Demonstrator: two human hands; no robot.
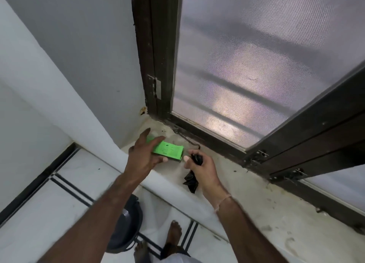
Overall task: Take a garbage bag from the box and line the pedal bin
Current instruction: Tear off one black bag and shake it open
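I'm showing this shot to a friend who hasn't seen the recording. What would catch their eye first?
The bright green box stands out, lying on the pale window sill with the left hand over it. Beside it, the right hand grips a crumpled black garbage bag. The large mesh window in its dark frame fills the upper right, and the dark pedal bin sits on the floor below.
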